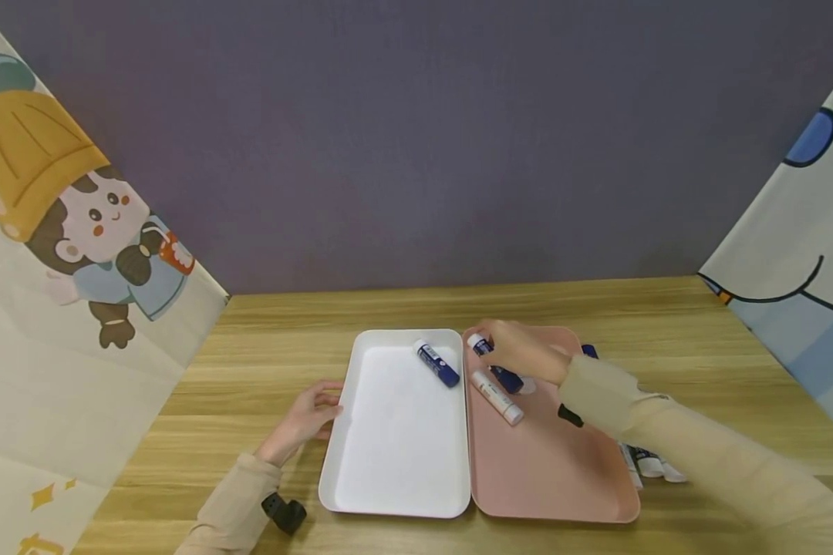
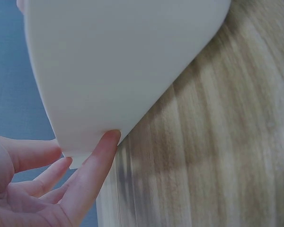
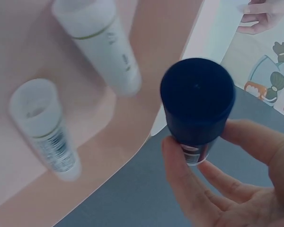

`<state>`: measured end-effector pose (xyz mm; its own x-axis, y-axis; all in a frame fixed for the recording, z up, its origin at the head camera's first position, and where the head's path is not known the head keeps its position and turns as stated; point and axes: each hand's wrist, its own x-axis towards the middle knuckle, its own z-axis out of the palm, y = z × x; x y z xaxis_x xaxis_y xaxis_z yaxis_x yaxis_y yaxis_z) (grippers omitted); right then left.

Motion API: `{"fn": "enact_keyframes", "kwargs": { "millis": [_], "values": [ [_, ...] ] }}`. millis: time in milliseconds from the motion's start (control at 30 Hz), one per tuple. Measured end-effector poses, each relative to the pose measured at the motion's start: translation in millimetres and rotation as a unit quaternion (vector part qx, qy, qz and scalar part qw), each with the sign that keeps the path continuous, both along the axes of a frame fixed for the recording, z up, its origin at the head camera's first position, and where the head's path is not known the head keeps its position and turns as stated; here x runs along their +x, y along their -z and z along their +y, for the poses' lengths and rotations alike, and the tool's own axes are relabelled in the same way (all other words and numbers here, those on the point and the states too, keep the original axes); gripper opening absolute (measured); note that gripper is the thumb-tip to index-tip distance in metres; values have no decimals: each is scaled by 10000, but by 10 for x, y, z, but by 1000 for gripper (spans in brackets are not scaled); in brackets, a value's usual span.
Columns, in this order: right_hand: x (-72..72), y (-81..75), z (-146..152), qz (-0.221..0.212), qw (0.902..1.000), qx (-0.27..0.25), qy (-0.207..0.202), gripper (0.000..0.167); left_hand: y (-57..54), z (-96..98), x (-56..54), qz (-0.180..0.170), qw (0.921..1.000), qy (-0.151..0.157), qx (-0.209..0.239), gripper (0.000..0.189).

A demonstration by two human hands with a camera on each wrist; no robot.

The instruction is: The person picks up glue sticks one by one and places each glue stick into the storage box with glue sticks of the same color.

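Note:
My right hand (image 1: 521,348) pinches a navy capped tube (image 3: 197,101) between thumb and fingers, above the far left part of the pink tray (image 1: 548,486). Its navy cap faces the right wrist camera. A white tube (image 1: 496,397) lies in that tray beneath the hand; the right wrist view shows a second white tube (image 3: 45,130) nearby, mostly hidden by the hand in the head view. Another navy tube (image 1: 437,364) lies in the white tray (image 1: 396,462). My left hand (image 1: 307,416) touches the white tray's left side with rather straight fingers.
The trays stand side by side on the wooden table (image 1: 250,347). Right of the pink tray are several tubes (image 1: 649,462), partly hidden by the right sleeve, and a navy item (image 1: 588,351). A dark upright panel (image 1: 416,154) stands behind, with printed cloths at both sides.

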<state>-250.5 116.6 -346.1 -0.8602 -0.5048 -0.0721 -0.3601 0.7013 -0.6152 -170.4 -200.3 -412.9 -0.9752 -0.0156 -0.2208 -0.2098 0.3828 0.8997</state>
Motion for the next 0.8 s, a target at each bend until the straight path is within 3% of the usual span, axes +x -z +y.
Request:
{"fn": "enact_keyframes", "kwargs": {
  "millis": [533,800],
  "values": [
    [-89,-36,-366,-114,9995,284,-29,45,2,-9,9,-11,10000,73,38,36],
    [-151,1,-566,84,9986,510,-63,45,3,-18,-5,1,9998,165,89,37]
  ]
}}
